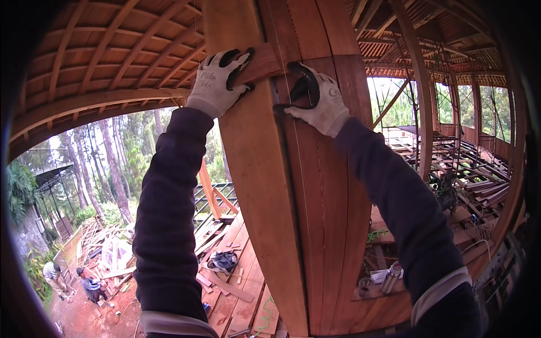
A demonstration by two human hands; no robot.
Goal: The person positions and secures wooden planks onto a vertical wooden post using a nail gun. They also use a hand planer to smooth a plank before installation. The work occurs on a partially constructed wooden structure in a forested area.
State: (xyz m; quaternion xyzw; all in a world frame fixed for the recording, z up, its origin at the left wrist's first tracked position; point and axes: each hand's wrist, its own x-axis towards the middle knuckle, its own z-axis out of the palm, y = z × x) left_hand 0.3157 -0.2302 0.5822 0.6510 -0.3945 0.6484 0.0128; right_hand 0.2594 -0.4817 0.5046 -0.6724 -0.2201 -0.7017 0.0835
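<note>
My left hand (pixel 221 81), in a pale glove with dark fingertips, grips a short wooden block (pixel 260 59) lying across the upper part of a tall wooden column (pixel 265 186). Its fingers wrap over the block's left part. My right hand (pixel 315 98), gloved alike, is beside the block's right end, with thumb and curled fingers apart against the column's boards. I cannot make out anything held in it. A thin pale string (pixel 301 163) runs down the column face past my right hand.
Two co-workers (pixel 93 287) work on reddish ground below left. Loose planks (pixel 231 287) and a dark bag (pixel 222 262) lie beneath me. Right are scaffolding (pixel 411 152), stacked timber, a green hose (pixel 375 234) and a steel bottle (pixel 391 276). A curved timber roof (pixel 112 56) arches overhead.
</note>
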